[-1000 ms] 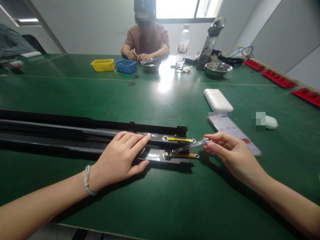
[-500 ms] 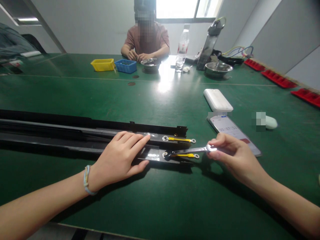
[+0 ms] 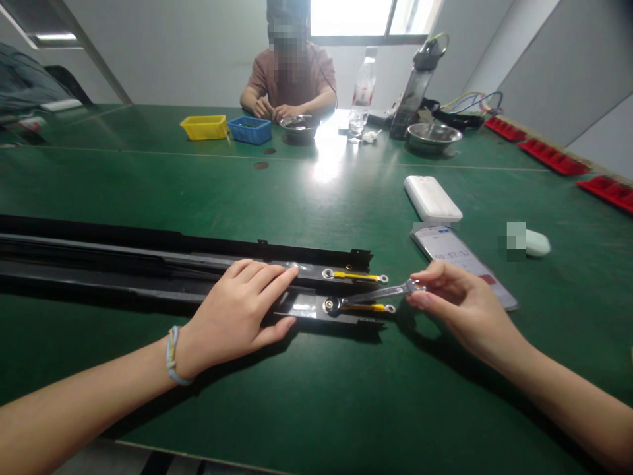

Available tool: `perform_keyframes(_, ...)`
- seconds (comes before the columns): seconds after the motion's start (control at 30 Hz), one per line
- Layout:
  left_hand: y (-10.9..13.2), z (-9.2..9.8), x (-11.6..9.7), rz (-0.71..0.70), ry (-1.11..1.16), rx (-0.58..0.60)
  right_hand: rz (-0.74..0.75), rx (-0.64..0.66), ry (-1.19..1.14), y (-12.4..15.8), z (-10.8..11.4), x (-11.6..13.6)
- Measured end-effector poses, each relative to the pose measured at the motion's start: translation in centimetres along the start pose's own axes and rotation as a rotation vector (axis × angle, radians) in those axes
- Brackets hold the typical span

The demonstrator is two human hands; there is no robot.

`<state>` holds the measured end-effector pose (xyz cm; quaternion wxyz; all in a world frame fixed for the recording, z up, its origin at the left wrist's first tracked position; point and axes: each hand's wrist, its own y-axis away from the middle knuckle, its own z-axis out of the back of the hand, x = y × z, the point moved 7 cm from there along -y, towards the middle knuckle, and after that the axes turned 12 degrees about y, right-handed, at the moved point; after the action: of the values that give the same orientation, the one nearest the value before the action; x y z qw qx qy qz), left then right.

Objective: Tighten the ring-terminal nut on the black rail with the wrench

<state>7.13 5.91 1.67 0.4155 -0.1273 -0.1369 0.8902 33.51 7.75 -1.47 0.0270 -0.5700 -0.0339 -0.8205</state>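
Two long black metal rails (image 3: 123, 285) lie side by side in front of me. My left hand (image 3: 242, 310) rests flat across both, fingers stretched out and thumb at the near edge. My right hand (image 3: 452, 297) pinches one end of a silver wrench (image 3: 376, 292) between thumb and fingers. The wrench's other end sits around a nut (image 3: 330, 304) on the near rail. Below the wrench, a yellow wire (image 3: 368, 308) with a ring terminal extends from that nut. A second yellow wire (image 3: 353, 276) with ring terminals is attached to the far rail.
A phone (image 3: 459, 257) showing a timer lies beyond my right hand, with a white box-like device (image 3: 432, 198) behind it. Farther back are yellow (image 3: 204, 128) and blue bins (image 3: 250, 130), metal bowls (image 3: 434, 137), bottles (image 3: 362, 99) and a seated person (image 3: 291, 86). Red trays (image 3: 554, 155) line the right edge.
The wrench's held end has swung slightly away from me and my right hand's fingers have shifted on it. My left hand stays in place on the rails.
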Motion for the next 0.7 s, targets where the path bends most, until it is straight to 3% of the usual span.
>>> perform_keyframes(0.37, -0.2, -0.3, -0.5, -0.003, -0.008, -0.002, 0.125, -0.015, 0.078, 1.0, 0.2, 2.0)
perform_keyframes(0.7, -0.5, -0.5, -0.3, -0.004, -0.004, -0.002, 0.283, 0.122, -0.006, 2.1, -1.0, 3.1)
